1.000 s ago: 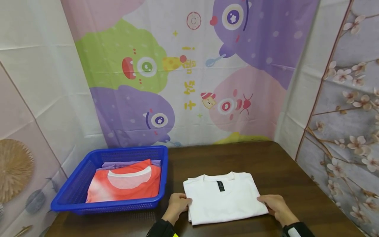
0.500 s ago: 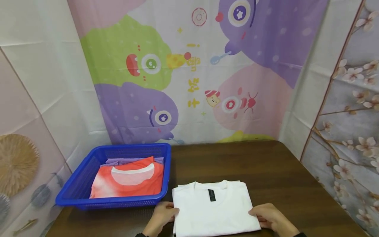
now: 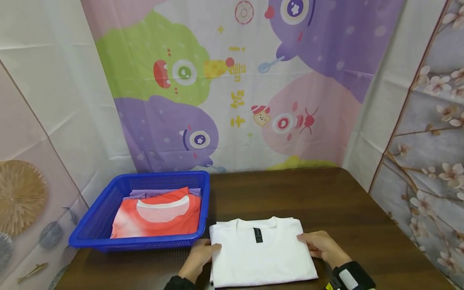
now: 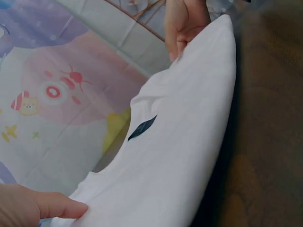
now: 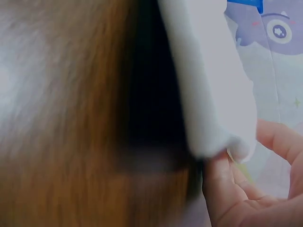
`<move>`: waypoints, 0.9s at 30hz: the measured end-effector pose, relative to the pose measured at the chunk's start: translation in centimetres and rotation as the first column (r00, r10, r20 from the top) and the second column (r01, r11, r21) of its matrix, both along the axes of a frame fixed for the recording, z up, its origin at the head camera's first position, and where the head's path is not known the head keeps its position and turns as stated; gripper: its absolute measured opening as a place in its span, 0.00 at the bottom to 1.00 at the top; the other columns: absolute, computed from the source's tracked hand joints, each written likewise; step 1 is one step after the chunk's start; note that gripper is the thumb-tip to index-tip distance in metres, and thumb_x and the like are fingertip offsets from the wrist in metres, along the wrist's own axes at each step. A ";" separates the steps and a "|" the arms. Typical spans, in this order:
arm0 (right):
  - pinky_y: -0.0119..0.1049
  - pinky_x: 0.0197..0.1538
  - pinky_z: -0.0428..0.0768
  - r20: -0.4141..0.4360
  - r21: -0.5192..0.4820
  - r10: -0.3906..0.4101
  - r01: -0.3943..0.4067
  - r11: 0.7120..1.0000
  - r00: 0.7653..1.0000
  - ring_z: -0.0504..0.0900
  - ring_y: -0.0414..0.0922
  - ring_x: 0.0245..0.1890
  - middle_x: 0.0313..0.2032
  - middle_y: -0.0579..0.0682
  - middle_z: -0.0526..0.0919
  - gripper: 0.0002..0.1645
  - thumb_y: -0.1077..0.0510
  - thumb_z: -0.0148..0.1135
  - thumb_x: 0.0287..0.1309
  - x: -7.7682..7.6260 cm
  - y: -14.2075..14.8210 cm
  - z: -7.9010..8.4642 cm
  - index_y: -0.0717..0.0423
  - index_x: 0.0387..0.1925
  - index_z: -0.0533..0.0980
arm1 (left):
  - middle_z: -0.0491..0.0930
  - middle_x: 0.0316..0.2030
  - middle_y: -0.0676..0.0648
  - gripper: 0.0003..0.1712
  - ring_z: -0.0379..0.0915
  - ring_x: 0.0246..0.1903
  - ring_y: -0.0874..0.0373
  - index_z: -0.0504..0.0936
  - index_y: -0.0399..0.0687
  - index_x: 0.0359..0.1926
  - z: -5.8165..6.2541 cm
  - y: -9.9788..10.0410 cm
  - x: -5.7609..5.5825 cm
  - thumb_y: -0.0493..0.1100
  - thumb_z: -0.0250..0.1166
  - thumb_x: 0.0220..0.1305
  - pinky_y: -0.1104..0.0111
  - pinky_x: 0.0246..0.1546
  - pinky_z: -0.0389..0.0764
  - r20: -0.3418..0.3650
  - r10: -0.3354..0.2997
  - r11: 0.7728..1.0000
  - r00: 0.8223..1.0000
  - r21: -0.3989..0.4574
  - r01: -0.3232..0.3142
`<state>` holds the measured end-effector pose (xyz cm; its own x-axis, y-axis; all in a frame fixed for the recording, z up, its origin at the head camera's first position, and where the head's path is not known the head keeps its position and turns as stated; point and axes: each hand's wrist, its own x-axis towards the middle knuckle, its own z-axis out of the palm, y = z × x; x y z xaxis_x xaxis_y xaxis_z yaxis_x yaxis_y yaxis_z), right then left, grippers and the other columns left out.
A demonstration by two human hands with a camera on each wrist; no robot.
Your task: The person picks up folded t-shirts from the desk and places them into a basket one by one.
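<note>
A folded white T-shirt [image 3: 262,259] with a dark neck label [image 3: 258,235] is held flat by both hands, collar towards the back. My left hand [image 3: 200,254] grips its left edge, thumb on top. At the opposite edge my right hand [image 3: 324,245] pinches the cloth between thumb and fingers. Seen from the right wrist, the folded layers [image 5: 213,80] stand over a dark shadow above the table, with fingers [image 5: 220,184] under the end. The left wrist view shows the shirt [image 4: 175,137] stretched between the two hands, its lower face hidden.
A blue plastic basket [image 3: 139,243] stands left of the shirt, close to my left hand. Inside lie a folded red-and-pink shirt [image 3: 159,227] and a purple garment [image 3: 163,193] behind it. Brown tabletop [image 3: 275,191] reaches back to a cartoon-printed curtain [image 3: 235,151].
Both hands have carried the white T-shirt to the left, nearer the basket, and somewhat towards me. The basket and its clothes stay put; the head view has shifted slightly.
</note>
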<state>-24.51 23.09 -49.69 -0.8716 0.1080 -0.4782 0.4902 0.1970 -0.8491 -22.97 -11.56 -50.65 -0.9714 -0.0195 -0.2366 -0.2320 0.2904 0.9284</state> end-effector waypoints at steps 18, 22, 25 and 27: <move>0.31 0.29 0.74 -0.054 0.123 0.027 -0.020 0.992 0.998 0.73 0.39 0.23 0.19 0.43 0.74 0.09 0.58 0.64 0.53 0.4 -1.6 0.8 0.60 0.25 0.77 | 0.82 0.39 0.29 0.23 0.80 0.36 0.50 0.76 0.21 0.47 0.9 1.2 0.6 0.39 0.64 0.57 0.59 0.38 0.82 -0.089 0.118 0.987 0.989 -0.098 -0.127; 0.31 0.26 0.67 -0.084 0.162 0.030 -0.016 0.987 0.996 0.65 0.38 0.18 0.13 0.40 0.64 0.17 0.58 0.63 0.53 1.0 -1.8 1.2 0.51 0.15 0.68 | 0.83 0.36 0.32 0.21 0.79 0.33 0.54 0.78 0.22 0.45 1.5 1.6 0.8 0.39 0.65 0.57 0.63 0.34 0.81 -0.131 0.122 0.987 0.984 -0.086 -0.134; 0.32 0.26 0.67 -0.113 0.177 0.030 -0.010 0.984 0.993 0.65 0.38 0.19 0.14 0.41 0.65 0.11 0.57 0.63 0.53 1.4 -1.9 1.5 0.56 0.20 0.73 | 0.83 0.32 0.36 0.18 0.76 0.30 0.58 0.79 0.24 0.42 1.7 1.9 1.0 0.38 0.66 0.56 0.67 0.30 0.79 -0.174 0.122 0.988 0.977 -0.073 -0.136; 0.32 0.27 0.70 -0.131 0.183 0.028 -0.003 0.983 0.991 0.68 0.38 0.20 0.16 0.41 0.69 0.10 0.58 0.64 0.53 1.6 -1.9 1.7 0.62 0.27 0.77 | 0.83 0.30 0.37 0.17 0.75 0.28 0.60 0.81 0.25 0.40 1.9 2.1 1.1 0.37 0.67 0.55 0.69 0.28 0.78 -0.208 0.122 0.987 0.970 -0.073 -0.140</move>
